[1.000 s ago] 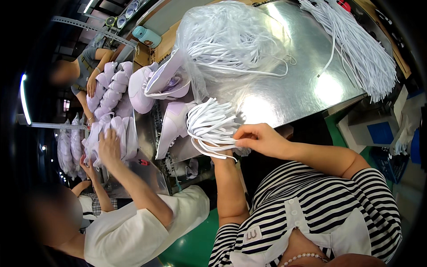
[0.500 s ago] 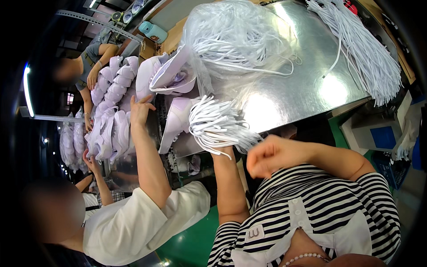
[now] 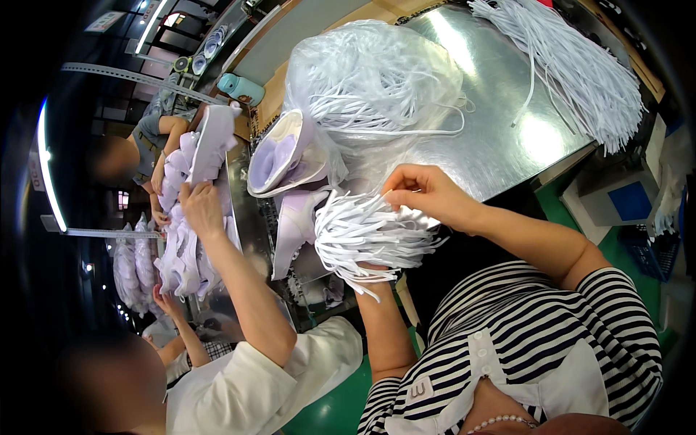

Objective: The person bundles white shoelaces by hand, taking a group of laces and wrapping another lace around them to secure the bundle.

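head view: i saw the right hand [image 3: 428,194] pinching the lace bundle [image 3: 370,233]; the left hand [image 3: 373,269], fingers hidden, seemingly propped it underneath.

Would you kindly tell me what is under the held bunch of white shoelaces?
Part of the left hand shows under the white shoelaces; its fingers are covered and cannot be seen.

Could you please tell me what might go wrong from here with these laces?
1. The white lace bundle has many loose ends fanning out, so strands might tangle or slip free, with the right hand at its upper edge.
2. A lilac shoe sits close beside the bundle and could get nudged.
3. A lace loops along the edge of the clear plastic bag and might snag.
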`<state>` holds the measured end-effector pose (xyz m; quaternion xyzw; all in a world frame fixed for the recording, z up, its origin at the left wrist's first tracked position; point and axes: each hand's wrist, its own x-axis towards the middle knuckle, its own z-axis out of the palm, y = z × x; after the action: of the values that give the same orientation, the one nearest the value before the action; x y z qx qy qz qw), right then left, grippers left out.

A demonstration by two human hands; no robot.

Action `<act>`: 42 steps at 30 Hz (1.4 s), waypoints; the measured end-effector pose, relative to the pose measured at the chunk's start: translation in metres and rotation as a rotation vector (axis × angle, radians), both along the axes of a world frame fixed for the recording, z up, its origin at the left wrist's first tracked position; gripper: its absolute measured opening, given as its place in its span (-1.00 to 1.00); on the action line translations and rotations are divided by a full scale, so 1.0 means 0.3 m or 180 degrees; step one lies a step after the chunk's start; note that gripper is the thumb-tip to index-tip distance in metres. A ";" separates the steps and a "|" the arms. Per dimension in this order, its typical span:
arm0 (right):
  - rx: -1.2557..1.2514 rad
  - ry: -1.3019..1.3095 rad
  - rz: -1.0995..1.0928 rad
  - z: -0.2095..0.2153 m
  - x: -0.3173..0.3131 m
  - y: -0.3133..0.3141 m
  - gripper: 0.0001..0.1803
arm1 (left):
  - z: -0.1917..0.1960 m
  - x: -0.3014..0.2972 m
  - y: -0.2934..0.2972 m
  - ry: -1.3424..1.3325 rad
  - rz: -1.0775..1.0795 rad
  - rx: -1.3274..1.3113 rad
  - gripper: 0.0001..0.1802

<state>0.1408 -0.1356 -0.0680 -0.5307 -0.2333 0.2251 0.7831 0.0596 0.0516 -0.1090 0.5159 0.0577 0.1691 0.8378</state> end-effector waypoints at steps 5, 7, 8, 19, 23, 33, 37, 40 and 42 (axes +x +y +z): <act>-0.0051 0.0399 0.0591 0.026 -0.016 -0.072 -0.86 | -0.013 -0.003 -0.013 0.0103 0.0230 0.0015 -0.61; -0.0070 -0.0487 0.0428 0.009 -0.028 -0.099 -0.83 | -0.012 -0.007 -0.014 0.0133 0.0226 -0.0026 -0.61; 0.0036 -0.0371 0.0429 0.011 -0.028 -0.113 -0.78 | -0.014 -0.013 -0.013 0.0156 0.0235 -0.0040 -0.60; 0.0063 0.0285 0.0061 0.045 0.035 -0.067 -0.85 | -0.020 -0.007 -0.019 0.0246 0.0285 0.0357 -0.57; 0.0579 0.1079 0.0600 0.032 0.051 -0.071 -0.85 | -0.031 -0.034 0.001 0.0403 0.0369 0.1598 -0.56; -0.0379 0.0083 0.0108 0.046 0.055 -0.054 -0.85 | 0.082 -0.019 -0.131 0.0181 0.0190 0.1484 -0.55; -0.0628 -0.0265 0.0454 -0.005 0.055 -0.070 -0.83 | 0.042 -0.007 -0.079 0.0304 0.0095 0.2940 -0.62; -0.0745 -0.0213 0.0419 -0.009 0.030 -0.079 -0.83 | 0.050 0.002 -0.095 0.0666 -0.0020 0.1950 -0.66; -0.0779 0.0020 0.0379 0.020 0.011 -0.083 -0.80 | 0.070 0.004 -0.130 0.0627 0.0018 0.1323 -0.67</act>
<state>0.1440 -0.1603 -0.0620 -0.6068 -0.2327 0.2995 0.6985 0.0609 0.0126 -0.0880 0.6912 0.1046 0.1284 0.7034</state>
